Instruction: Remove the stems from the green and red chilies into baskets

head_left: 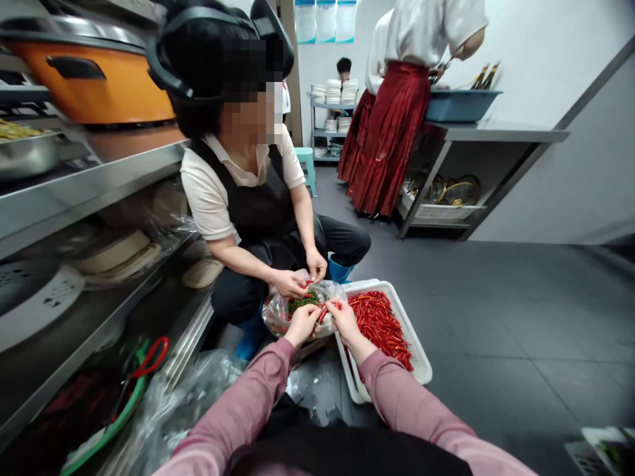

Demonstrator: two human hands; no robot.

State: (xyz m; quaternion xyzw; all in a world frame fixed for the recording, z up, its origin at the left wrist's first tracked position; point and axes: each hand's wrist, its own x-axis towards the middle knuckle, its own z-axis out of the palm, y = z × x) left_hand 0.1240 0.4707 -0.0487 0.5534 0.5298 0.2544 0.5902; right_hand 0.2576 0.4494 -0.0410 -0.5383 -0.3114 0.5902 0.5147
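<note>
My left hand [303, 324] is closed in a pinch at one end of a red chilli pepper [323, 313], over a clear plastic bag [274, 318]. My right hand [346, 323] is closed on red chillies, their tips showing between the fingers. Green stems [303, 302] fill the middle of the bag. Just right of it, a white plastic basket [422, 367] is heaped with red chillies [380, 324]. Across the bag, a co-worker's hands [290, 283] also pinch a red chilli; those hands are apart from mine.
The crouching co-worker [258, 198] faces me. Steel shelving [99, 173] with an orange pot [114, 86] runs along the left. Clear plastic sheeting [198, 383] lies by my left arm. Behind, people in red skirts [397, 132] stand at a counter [506, 135] with a blue tub [461, 106].
</note>
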